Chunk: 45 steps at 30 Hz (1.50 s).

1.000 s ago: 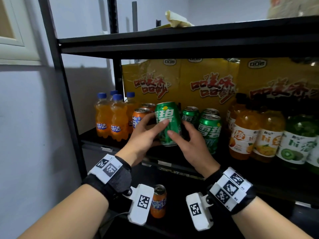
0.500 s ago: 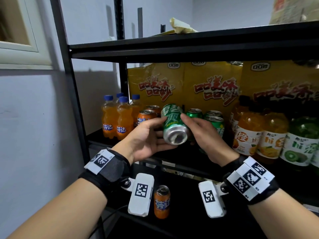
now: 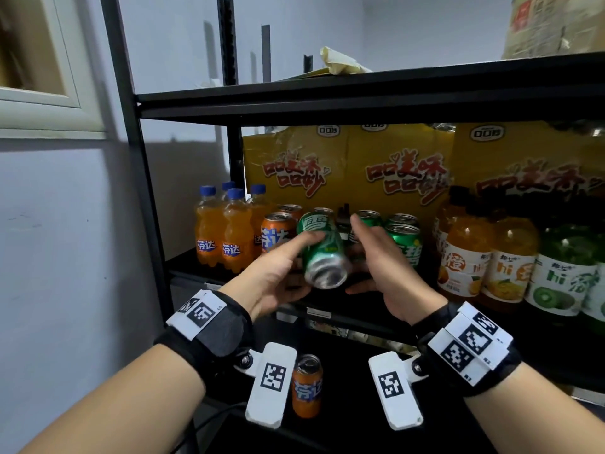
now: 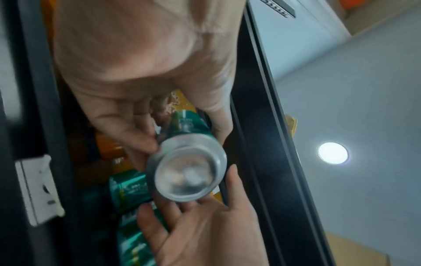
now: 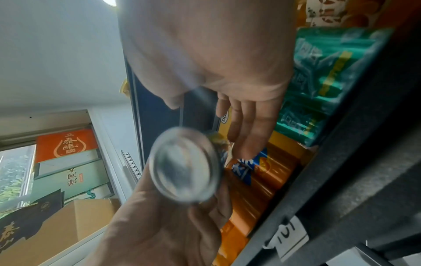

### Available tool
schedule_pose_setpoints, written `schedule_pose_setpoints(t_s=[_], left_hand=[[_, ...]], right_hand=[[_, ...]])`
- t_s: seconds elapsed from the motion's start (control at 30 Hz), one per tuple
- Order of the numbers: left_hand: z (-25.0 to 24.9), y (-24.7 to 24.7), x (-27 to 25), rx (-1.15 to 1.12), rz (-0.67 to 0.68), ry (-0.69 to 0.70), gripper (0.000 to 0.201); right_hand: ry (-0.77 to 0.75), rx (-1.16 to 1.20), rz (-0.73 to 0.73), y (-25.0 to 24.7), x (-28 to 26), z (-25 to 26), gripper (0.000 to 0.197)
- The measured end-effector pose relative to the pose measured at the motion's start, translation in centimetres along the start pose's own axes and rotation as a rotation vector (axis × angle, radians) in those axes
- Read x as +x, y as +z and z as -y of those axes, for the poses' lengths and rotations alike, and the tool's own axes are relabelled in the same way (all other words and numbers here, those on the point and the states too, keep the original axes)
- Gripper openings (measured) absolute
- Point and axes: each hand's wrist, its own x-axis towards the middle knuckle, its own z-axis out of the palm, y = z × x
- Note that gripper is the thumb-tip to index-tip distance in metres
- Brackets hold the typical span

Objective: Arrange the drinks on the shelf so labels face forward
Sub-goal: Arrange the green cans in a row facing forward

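Green can [image 3: 322, 253] — left hand [image 3: 278, 276]

Right wrist view is pretty blurry: the right hand [image 5: 212, 54] fills the top middle of the frame, fingers [image 5: 248, 129] straight and pointing down, not wrapped around anything. Dead center is the shiny silver bottom of a can [image 5: 184, 166], held from below by the left hand [image 5: 159, 232]. Orange cans [image 5: 257, 180] sit lower right and green cans [image 5: 323, 72] upper right on the dark shelf [image 5: 355, 171], with boxes [image 5: 68, 158] stacked at far left.
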Motion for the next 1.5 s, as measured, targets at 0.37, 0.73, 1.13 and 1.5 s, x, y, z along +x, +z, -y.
schedule_pose_setpoints(t_s=[0.37, 0.73, 1.13, 1.5], left_hand=[[2.7, -1.3, 0.2, 0.299, 0.174, 0.568, 0.073], [5.1, 0.0, 1.0, 0.66, -0.108, 1.081, 0.106], [5.4, 0.4, 1.4, 0.548, -0.174, 0.869, 0.083], [3.4, 0.4, 3.3, 0.545, -0.046, 0.752, 0.077]], right_hand=[[-0.328, -0.286, -0.003, -0.7, -0.8, -0.3, 0.089], [-0.797, -0.189, -0.089, 0.7, -3.4, -2.6, 0.069], [-0.469, -0.329, -0.089, 0.4, -1.0, -1.6, 0.077], [-0.197, -0.723, -0.046, 0.1, 1.3, 0.9, 0.083]])
